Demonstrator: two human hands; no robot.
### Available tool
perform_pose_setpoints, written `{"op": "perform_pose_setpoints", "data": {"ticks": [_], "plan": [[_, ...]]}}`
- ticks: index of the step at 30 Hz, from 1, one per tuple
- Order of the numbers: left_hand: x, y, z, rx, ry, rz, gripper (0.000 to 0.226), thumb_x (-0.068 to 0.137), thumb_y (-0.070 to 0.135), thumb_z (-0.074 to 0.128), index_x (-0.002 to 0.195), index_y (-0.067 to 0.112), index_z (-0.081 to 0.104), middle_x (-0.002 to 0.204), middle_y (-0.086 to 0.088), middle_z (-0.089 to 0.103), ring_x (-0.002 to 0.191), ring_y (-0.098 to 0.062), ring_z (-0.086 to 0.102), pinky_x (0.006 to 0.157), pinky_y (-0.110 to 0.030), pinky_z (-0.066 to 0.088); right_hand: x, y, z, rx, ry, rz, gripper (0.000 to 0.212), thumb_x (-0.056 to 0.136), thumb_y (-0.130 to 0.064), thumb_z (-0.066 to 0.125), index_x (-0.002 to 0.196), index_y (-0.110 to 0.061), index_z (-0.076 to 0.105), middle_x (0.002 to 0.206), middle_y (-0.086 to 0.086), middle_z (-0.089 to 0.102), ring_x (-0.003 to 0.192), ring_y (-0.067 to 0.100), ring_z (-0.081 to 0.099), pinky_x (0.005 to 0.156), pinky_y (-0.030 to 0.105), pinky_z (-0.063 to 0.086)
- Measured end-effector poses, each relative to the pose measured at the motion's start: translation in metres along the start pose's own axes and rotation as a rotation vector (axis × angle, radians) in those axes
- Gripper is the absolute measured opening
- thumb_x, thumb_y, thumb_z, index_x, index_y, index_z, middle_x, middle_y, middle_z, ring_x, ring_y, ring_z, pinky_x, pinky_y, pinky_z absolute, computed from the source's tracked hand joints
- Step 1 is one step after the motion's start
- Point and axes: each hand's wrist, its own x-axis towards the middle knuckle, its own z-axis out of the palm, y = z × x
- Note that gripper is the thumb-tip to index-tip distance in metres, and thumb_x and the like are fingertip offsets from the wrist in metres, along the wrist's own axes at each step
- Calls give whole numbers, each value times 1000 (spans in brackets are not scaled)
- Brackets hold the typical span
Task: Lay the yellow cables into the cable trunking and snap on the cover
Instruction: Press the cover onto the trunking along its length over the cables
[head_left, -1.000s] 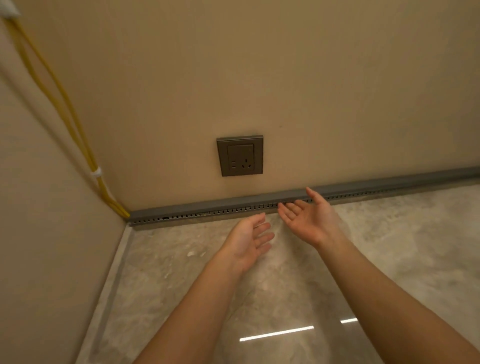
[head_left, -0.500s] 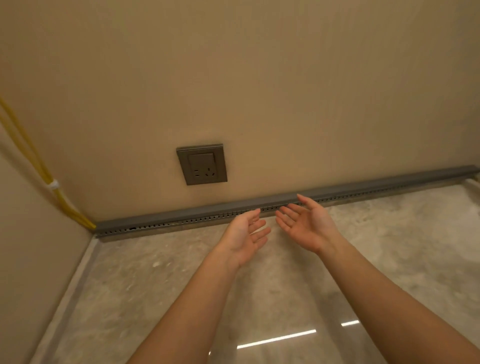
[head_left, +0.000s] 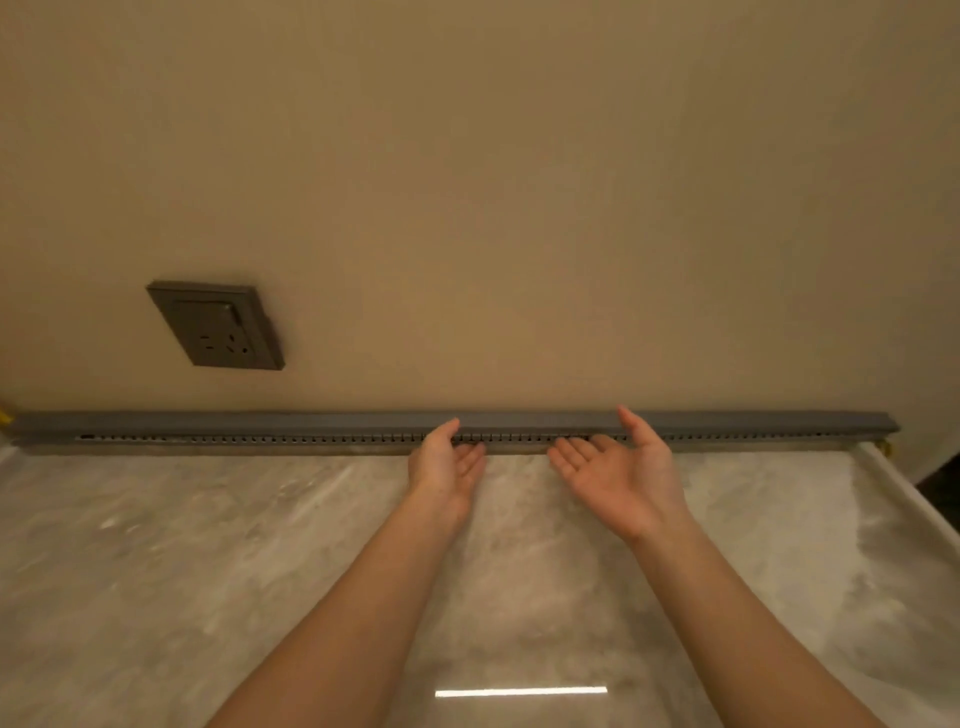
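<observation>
Left hand (head_left: 445, 464): grip wide, holding nothing. Palm turned up, fingers straight and close together, fingertips at the slotted face of the cable trunking (head_left: 260, 423), thumb raised against its upper edge; actual contact cannot be told. Right hand (head_left: 621, 475): grip likewise wide and holding nothing. Palm up, fingers spread and relaxed, tips at the same slotted face, thumb lifted to the top edge, a little apart from the left hand along the run. Both bare forearms reach in from the bottom of the view. Cable trunking: grey, long and straight, set where the wall (head_left: 519, 182) meets the floor (head_left: 182, 545), spanning nearly the full width. It has a smooth closed strip along its top and a row of small slots beneath; whether that strip is the cover snapped home cannot be told. Yellow cables (head_left: 4, 415): only a sliver shows at the trunking's left end, at the picture's edge, with another yellow fleck just beyond the right end; the inside of the trunking is hidden. Wall socket (head_left: 217, 326): dark grey, square, on the beige wall above the trunking's left part, well apart from both hands. Floor: pale, marbled, glossy, with a bright light reflection (head_left: 521, 691) between the forearms.
</observation>
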Motion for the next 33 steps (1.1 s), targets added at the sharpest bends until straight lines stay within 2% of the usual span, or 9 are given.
{"op": "perform_pose_setpoints", "data": {"ticks": [3,8,11,14,19,23,27,33], "plan": [[10,-3,-1,57,115,74,36,93,9,55,122,-9,45,124,-33,51,108,-38,58,88,-37,50,4,-9,-1,-28,-51,47,84,90,-34,49,146,-15,-11,155,17,-2,143,30,5,115,45,12],[22,3,-6,66,217,83,21,86,5,64,100,-8,55,108,-31,61,85,-33,66,76,-31,53,9,-9,0,-86,-89,53,98,78,-31,57,145,-17,-14,156,15,-5,144,27,3,116,45,11],[27,3,-10,70,229,77,22,84,5,67,96,-9,56,102,-29,64,78,-29,68,72,-29,54,12,-8,0,-80,-90,43,97,80,-32,55,145,-17,-15,155,15,-5,144,26,2,116,45,11],[29,1,-12,80,219,87,26,83,8,68,97,-10,57,100,-28,65,72,-26,68,68,-28,54,15,-5,-2,-89,-106,27,103,73,-31,59,145,-19,-15,156,13,-5,144,25,3,115,45,12],[27,-5,-6,120,165,62,29,91,14,60,109,-7,53,109,-30,62,85,-31,66,77,-33,54,10,-3,-11,-112,-105,26,98,75,-33,57,147,-18,-8,156,12,2,143,24,10,113,44,18],[16,-20,12,144,39,2,37,97,16,49,126,-6,43,121,-31,55,107,-35,59,84,-36,50,3,-13,-25,-135,-98,70,83,85,-35,51,148,-9,4,155,16,14,141,27,21,110,43,25],[6,-44,39,173,-83,-37,41,98,17,47,131,-6,37,126,-32,50,115,-38,54,88,-37,48,-3,-32,-44,-152,-107,82,72,89,-35,47,145,-3,16,152,16,24,139,28,26,110,41,27],[8,-93,78,183,-112,-51,46,97,22,47,131,-9,38,130,-31,49,118,-36,52,88,-36,46,-13,-87,-77,-115,-122,102,89,74,-31,56,146,-3,13,153,14,22,139,28,26,109,41,28]]}}
